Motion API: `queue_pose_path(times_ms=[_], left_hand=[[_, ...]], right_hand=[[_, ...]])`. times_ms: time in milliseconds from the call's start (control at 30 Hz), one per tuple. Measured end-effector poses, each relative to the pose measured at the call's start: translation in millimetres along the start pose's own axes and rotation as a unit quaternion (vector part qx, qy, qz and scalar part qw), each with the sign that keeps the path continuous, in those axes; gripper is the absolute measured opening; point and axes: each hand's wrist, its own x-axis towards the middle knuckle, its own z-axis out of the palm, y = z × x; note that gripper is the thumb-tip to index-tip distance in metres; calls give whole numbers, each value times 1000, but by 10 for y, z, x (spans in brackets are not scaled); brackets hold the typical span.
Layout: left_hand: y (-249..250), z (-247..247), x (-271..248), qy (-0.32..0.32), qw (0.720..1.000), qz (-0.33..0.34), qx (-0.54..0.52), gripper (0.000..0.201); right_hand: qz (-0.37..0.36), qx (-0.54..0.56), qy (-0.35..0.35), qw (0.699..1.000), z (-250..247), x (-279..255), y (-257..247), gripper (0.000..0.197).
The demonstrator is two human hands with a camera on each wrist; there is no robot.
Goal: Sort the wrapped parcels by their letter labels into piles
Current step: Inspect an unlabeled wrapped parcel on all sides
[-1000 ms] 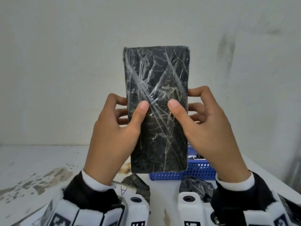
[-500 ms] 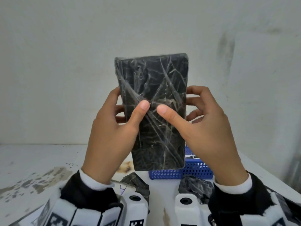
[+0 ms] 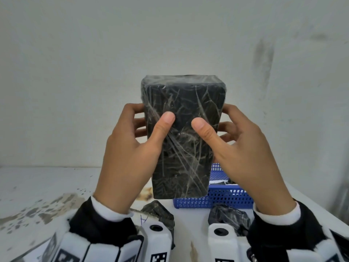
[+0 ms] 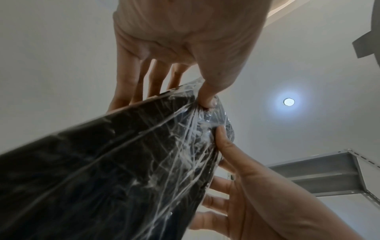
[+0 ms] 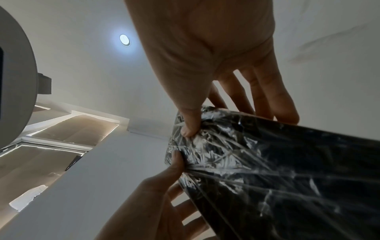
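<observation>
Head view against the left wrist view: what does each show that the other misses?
Only the head view shows the white table, the blue basket, two smaller wrapped parcels and a paper marked A. Only the left wrist view shows the ceiling light and a grey shelf bracket. Both show the black wrapped parcel, held by the left hand and right hand, thumbs on its near face.

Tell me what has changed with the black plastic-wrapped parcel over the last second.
The black plastic-wrapped rectangular parcel has tipped, its top end now showing toward the camera. The right hand regripped, its thumb sliding toward the middle. The left hand keeps its hold. The blue perforated plastic basket has not moved.
</observation>
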Motion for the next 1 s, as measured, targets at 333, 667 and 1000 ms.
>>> queue_pose_path(times_ms=[333, 667, 1000], left_hand=[[-18, 14, -2, -6, 1000, 18, 5, 57], [-38, 26, 4, -53, 997, 23, 45, 63], [10, -9, -6, -85, 995, 49, 10, 53]], right_hand=[[-36, -9, 11, 999, 0, -44, -65, 71], [24, 6, -25, 999, -47, 8, -3, 54], [23, 111, -53, 992, -32, 21, -5, 59]])
